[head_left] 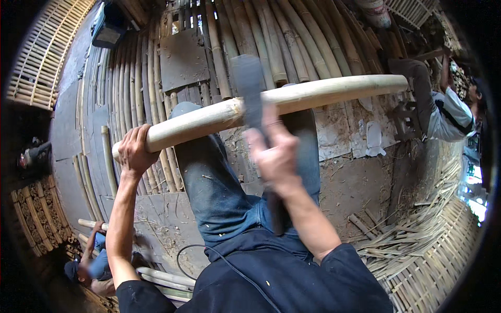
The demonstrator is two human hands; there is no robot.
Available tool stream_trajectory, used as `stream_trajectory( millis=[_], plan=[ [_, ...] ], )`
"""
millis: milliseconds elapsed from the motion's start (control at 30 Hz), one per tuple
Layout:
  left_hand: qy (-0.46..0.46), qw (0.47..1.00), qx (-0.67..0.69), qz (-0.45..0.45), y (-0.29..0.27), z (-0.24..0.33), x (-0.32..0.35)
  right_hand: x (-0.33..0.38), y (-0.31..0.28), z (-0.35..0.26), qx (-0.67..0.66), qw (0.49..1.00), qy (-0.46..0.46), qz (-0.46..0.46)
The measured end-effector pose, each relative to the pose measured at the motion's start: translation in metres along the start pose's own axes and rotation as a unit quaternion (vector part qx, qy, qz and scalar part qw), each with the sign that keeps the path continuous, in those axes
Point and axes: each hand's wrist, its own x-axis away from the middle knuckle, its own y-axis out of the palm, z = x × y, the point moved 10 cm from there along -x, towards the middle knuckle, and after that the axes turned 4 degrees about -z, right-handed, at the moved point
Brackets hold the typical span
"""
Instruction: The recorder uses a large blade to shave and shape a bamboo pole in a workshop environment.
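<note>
Nearest, bottom center: black shirt [292, 279], thin dark cable [237, 268] across it. Above that, blue jeans [209, 172], knees apart.

Hands: left hand [134, 151] closed over the left end of 1 pale bamboo pole [334, 93], fingers over the top, thumb hidden. Right hand [275, 151], center frame, wrapped around a dark bladed tool [247, 78]; motion-blurred, exact finger placement unclear. Handle runs down behind the right wrist.

Pole spans left-center to upper right, slight tilt, right end higher, crossing over both knees. Blade overlaps the pole near a rough node [235, 108]; can't tell if it's touching.

Beyond: long bamboo poles [308, 39] side by side along the top, flat grey board [182, 58] upper left of center. Right of center: white scrap [373, 136] on the ground. Lower right: split bamboo strips [417, 235].

Farther, 2 other people: 1 lower left [96, 266], a hand on a pale pole; 1 far right [451, 115], pale top with a dark band.
</note>
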Motion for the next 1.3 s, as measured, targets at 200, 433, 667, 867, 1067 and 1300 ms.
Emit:
stream_trajectory(
  millis=[200, 433, 667, 867, 1067, 1300],
  plan=[
    [-0.005, 1.0, 0.002, -0.018, 0.004, -0.007, 0.009, 0.018, 0.04, -0.017, 0.014, 0.995, -0.067, -0.067],
    [-0.01, 1.0, -0.012, -0.023, -0.002, -0.004, 0.005, -0.021, -0.053, 0.036, 0.033, 0.993, 0.104, 0.038],
    [-0.013, 0.994, 0.045, -0.095, 0.024, -0.009, -0.008, 0.043, 0.113, -0.025, 0.007, 0.981, -0.065, -0.184],
    [-0.018, 0.979, 0.066, -0.191, 0.001, -0.014, 0.003, -0.014, -0.075, 0.023, 0.075, 0.994, 0.073, 0.023],
    [-0.026, 0.966, 0.094, -0.239, 0.015, 0.008, -0.018, 0.019, -0.011, -0.003, 0.031, 0.999, -0.009, -0.02],
    [-0.109, 0.957, 0.046, -0.267, 0.019, 0.003, 0.018, 0.0, -0.045, 0.033, -0.006, 0.998, 0.054, -0.013]
  ],
)
